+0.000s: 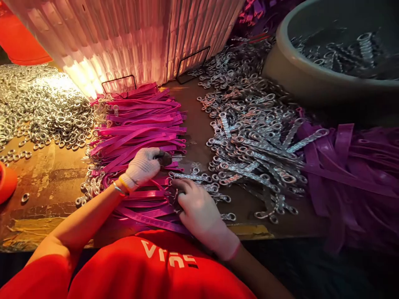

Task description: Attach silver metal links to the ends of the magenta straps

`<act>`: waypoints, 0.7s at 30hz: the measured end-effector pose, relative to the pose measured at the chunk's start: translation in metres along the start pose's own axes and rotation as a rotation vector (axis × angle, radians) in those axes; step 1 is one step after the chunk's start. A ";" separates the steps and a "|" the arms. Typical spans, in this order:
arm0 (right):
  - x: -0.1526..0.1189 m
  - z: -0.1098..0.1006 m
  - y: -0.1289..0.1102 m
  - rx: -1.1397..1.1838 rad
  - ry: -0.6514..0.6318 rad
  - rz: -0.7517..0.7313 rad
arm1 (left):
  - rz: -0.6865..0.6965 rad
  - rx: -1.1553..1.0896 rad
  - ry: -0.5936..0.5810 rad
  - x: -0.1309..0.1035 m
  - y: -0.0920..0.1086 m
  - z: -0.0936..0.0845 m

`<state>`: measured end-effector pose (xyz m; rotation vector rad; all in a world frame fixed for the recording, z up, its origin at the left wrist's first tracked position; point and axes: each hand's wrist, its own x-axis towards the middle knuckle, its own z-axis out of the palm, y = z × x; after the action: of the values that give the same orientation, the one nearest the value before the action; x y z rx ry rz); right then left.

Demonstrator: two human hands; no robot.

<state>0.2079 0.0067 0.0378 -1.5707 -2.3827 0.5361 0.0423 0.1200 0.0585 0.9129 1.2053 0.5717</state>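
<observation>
My left hand (143,166), in a white dotted work glove, is closed over a row of purple straps (140,133). At its darkened fingertips a thin metal tip (178,156) sticks out to the right; what it belongs to is unclear. Lower and to the right, my right hand (198,207) wears a pale glove with dark fingertips. Its fingers are pinched together by the right ends of the straps, and what they hold is hidden. Just above those fingertips lies a ridged metal strip (191,177) with ringed ends. Small metal rings (93,185) cluster at the straps' left ends.
Metal rings (68,120) are heaped at left, near an orange container (6,182). Ringed metal strips (255,145) pile up at right, before a large tub (282,45). Purple straps (349,174) lie beyond. A translucent ribbed panel (134,41) stands behind, with wire loops (118,79) at its base.
</observation>
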 end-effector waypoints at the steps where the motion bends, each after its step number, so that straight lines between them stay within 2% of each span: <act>1: -0.001 0.004 0.001 0.007 -0.019 -0.013 | 0.093 0.262 0.029 0.007 0.002 0.005; 4: -0.011 0.013 0.005 0.094 0.041 -0.037 | 0.219 0.802 0.086 0.020 -0.004 0.023; 8: -0.027 0.021 0.017 0.094 0.257 0.000 | 0.218 1.013 0.082 0.022 -0.020 0.039; 12: -0.028 0.017 0.026 0.094 0.275 0.096 | 0.323 1.274 0.052 0.015 -0.019 0.032; 13: -0.026 0.014 0.027 0.108 0.272 0.116 | 0.354 1.253 0.048 0.011 -0.016 0.028; 15: -0.018 0.007 0.025 0.133 0.258 0.134 | 0.342 1.046 0.008 -0.001 -0.009 0.016; 19: 0.003 -0.004 0.013 0.128 0.159 0.082 | 0.043 0.459 -0.136 -0.035 -0.005 -0.003; 21: 0.011 -0.007 0.003 0.062 0.094 0.072 | -0.060 0.297 -0.153 -0.047 -0.009 -0.007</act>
<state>0.2088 0.0194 0.0425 -1.6234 -2.2265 0.5330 0.0213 0.0795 0.0753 1.1455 1.1925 0.2726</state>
